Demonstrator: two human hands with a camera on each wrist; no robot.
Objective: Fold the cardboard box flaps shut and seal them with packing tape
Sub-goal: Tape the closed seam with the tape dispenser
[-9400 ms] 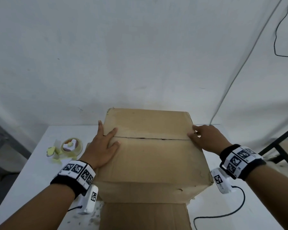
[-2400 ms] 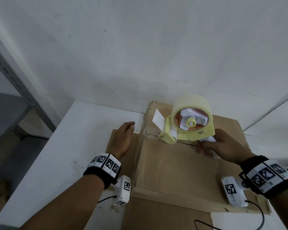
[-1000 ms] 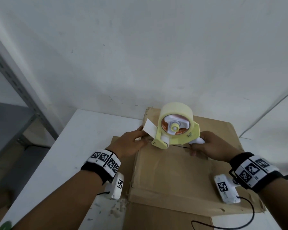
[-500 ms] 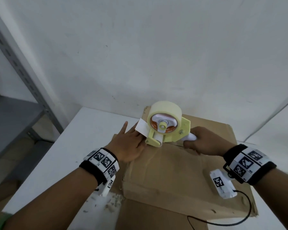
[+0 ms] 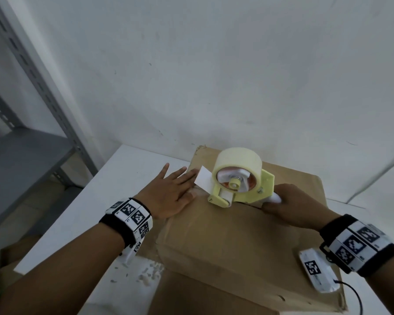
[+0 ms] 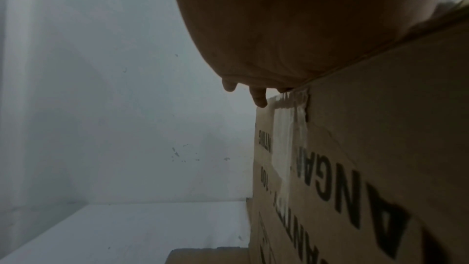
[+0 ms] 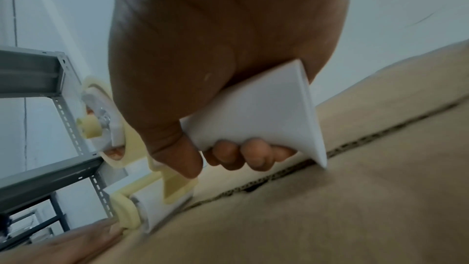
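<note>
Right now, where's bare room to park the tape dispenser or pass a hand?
Free: white table left of the cardboard box, up to the wall; box top near the person, below the seam. Crowded: the seam's left end, where the left hand lies flat beside the tape dispenser held by the right hand.

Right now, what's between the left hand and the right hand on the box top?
Head view: the tape dispenser, its roller on the flap seam. Left hand lies flat at the box's left edge; right hand grips the handle.

Background: plain interior, evenly lit.
A scuffed white wall [image 5: 214,64] is seen behind; grey slotted metal shelving [image 5: 21,144] is positioned left.
</note>
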